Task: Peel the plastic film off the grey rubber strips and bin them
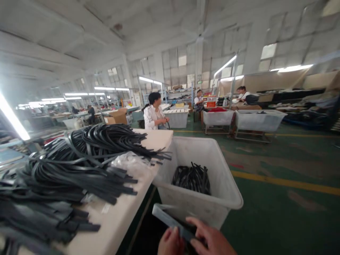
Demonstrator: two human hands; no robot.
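— What have you got in your hands right now?

— Your left hand and your right hand sit at the near bottom edge, close together, both pinching one flat grey strap. The left thumb lies on its near part, the right fingers curl over it beside that. The strap runs up and to the left from your grip, its free end hanging over the gap between table and bin.

— And what's around you?

— Just beyond your hands stands a white plastic bin with a bundle of black straps lying in its bottom. To your left, the white table carries a big heap of black straps, their ends fanning out to the right, with a clear plastic bag beside them. Farther off, a person in a white top sits beyond the table's far end.
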